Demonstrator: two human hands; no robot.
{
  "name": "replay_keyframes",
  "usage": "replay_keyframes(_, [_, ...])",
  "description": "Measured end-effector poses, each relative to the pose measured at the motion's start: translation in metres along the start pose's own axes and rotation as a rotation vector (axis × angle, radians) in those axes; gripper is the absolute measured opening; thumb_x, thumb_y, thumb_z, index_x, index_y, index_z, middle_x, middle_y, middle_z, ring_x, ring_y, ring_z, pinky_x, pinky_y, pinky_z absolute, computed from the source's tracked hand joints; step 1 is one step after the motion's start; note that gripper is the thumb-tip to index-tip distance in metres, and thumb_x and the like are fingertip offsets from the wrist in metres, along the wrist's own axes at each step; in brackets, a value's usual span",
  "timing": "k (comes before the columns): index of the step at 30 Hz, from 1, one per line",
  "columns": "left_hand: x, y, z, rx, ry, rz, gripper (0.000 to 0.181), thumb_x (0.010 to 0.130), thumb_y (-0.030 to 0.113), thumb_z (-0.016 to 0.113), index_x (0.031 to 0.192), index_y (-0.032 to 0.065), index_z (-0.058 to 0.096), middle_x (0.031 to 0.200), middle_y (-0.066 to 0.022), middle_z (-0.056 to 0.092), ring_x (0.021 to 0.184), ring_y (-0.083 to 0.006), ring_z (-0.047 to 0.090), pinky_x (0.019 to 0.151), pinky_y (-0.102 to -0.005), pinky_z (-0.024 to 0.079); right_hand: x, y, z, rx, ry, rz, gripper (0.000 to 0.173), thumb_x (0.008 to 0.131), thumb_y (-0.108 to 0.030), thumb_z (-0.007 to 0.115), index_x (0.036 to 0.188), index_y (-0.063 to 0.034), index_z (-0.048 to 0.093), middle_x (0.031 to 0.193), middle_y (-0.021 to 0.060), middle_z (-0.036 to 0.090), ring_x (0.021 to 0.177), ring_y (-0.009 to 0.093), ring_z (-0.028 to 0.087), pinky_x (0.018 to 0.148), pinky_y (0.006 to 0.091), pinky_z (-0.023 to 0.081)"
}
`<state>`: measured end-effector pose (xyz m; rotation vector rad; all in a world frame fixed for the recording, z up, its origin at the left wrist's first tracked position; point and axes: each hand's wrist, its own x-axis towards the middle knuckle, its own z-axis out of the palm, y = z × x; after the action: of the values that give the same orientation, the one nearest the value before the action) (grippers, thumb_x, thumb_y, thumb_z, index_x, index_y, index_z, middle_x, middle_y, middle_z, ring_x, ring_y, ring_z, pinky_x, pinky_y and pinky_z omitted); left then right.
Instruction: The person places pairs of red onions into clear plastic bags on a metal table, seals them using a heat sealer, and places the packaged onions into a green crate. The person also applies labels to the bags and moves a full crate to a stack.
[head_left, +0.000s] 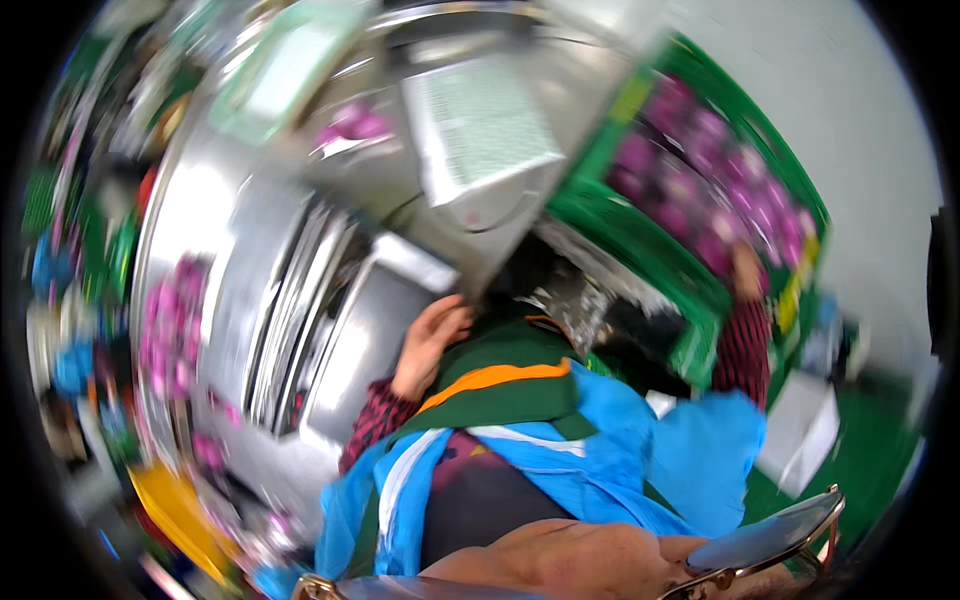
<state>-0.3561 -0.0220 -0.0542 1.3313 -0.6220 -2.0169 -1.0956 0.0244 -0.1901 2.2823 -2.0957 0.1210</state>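
My right hand (746, 271) reaches over the near right wall of a green plastic crate (634, 225). Its fingers are at the pink-purple rounded items (694, 180) heaped inside, blurred too much to name closely; whether it grips one cannot be told. In front of my body, my left hand (435, 337) is raised with fingers loosely curled and nothing visible in it. It is close to the right edge of a metal tray or box (356, 330) on the steel table (277, 457).
Flat on the steel surface lies a printed sheet (487, 127), with a few pink items (356, 124) and a pale green tray (289, 75) left of it. More pink items (174, 326) line the table's left side. A black bag-like lining (592, 300) sits below the crate.
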Motion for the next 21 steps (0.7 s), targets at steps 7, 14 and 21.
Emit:
replay_keyframes(7, [-0.031,-0.015,-0.038,-0.074,0.069,0.146,0.038,0.092,0.021,0.061,0.123,0.0024,0.052,0.100,-0.0035,0.061,0.090,-0.0095,0.055,0.079,-0.0240,0.047,0.153,-0.214,-0.111,0.480,0.574,0.402,0.032,0.096,-0.017,0.050,0.115,0.0075,0.059,0.115,0.0194,0.061,0.104,0.028,0.060,0.093,0.0340,0.046])
replay_keyframes(14, [-0.102,-0.033,-0.108,-0.294,0.325,0.420,0.035,0.092,0.019,0.059,0.122,0.0022,0.053,0.101,-0.0037,0.062,0.091,-0.0096,0.058,0.079,-0.0243,0.048,0.259,-0.498,-0.141,1.012,0.233,0.009,0.029,0.099,-0.016,0.044,0.115,0.0043,0.058,0.108,0.0115,0.061,0.098,0.020,0.058,0.088,0.0304,0.046])
replay_keyframes(21, [-0.217,-0.063,-0.271,-0.643,1.062,0.876,0.037,0.090,0.024,0.063,0.119,0.0009,0.056,0.100,-0.0073,0.062,0.084,-0.0121,0.058,0.073,-0.0275,0.050,0.230,-0.714,-0.124,1.130,-0.199,-0.367,0.022,0.098,-0.011,0.044,0.106,0.0017,0.060,0.099,0.0073,0.062,0.088,0.014,0.056,0.080,0.0270,0.046])
